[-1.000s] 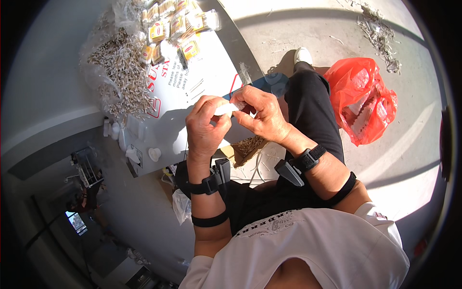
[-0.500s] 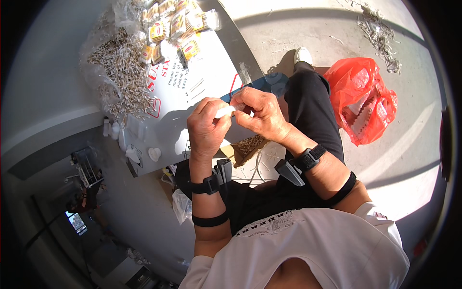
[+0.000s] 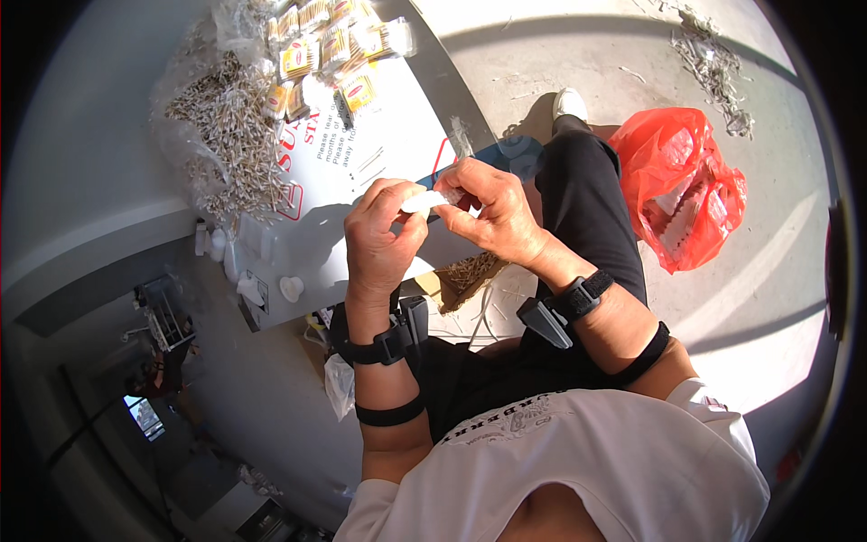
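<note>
My left hand [image 3: 384, 237] and my right hand [image 3: 492, 210] meet just above my lap, both pinching one small white packet [image 3: 424, 200] between their fingertips. The left hand grips its left end, the right hand its right end. Both wrists carry black straps with small devices. Behind the hands lies a white printed sheet [image 3: 379, 144] on a grey table. At its far end sit several small yellow-and-white packets [image 3: 330, 45], and to their left a heap of thin pale sticks [image 3: 221, 126] on clear plastic.
A red plastic bag [image 3: 682, 190] lies on the concrete floor at the right. An open box of pale sticks [image 3: 470, 271] sits below my hands by my black-trousered leg [image 3: 587, 199]. Small white bottles and caps [image 3: 244, 262] stand at the table's near edge.
The hands have stayed together on the white packet, with only slight finger shifts. Nothing else has moved.
</note>
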The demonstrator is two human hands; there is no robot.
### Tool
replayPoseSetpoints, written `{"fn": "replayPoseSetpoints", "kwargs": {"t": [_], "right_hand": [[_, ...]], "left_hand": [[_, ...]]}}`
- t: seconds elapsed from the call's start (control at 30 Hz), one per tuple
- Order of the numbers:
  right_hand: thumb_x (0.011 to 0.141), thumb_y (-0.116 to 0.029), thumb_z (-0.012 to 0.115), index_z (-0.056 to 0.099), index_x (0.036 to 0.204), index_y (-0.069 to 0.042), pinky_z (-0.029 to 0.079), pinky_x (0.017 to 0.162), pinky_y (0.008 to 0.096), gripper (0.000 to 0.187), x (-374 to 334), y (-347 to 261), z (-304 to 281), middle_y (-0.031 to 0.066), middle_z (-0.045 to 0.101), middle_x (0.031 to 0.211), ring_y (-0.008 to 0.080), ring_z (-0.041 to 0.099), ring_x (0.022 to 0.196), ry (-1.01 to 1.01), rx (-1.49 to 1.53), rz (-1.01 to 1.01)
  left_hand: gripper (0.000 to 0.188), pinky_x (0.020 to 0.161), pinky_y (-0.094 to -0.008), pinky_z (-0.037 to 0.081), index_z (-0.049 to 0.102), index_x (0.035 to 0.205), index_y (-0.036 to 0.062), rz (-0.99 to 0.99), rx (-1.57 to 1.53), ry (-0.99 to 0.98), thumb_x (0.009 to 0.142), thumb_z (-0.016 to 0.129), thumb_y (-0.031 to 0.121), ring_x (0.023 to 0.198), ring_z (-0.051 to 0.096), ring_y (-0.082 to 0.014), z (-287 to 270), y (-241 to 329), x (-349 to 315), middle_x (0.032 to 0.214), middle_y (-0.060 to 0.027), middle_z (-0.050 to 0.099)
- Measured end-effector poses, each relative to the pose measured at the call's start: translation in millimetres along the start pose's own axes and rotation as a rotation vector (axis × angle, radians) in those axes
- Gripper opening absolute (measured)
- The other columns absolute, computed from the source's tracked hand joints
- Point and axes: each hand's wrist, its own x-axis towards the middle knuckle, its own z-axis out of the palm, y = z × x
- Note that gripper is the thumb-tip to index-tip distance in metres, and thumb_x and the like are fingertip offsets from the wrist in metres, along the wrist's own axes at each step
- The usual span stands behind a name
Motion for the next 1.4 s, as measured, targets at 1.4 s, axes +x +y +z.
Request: {"fn": "replayPoseSetpoints", "kwargs": {"t": [1.4], "right_hand": [[0.080,-0.003,0.069,0.061,0.095,0.000,0.045,0.058,0.0248,0.017,-0.2,3.4,-1.0,0.0040,0.056,0.080,0.0115,0.054,0.067,-0.066,-0.012,0.011]], "left_hand": [[0.018,0.067,-0.0273,0.050,0.064,0.090,-0.0005,0.045,0.061,-0.004,0.074,0.067,-0.009,0.075,0.060,-0.0170,1.9,-5.1,-3.9,0.086,-0.0077,0.062]]}}
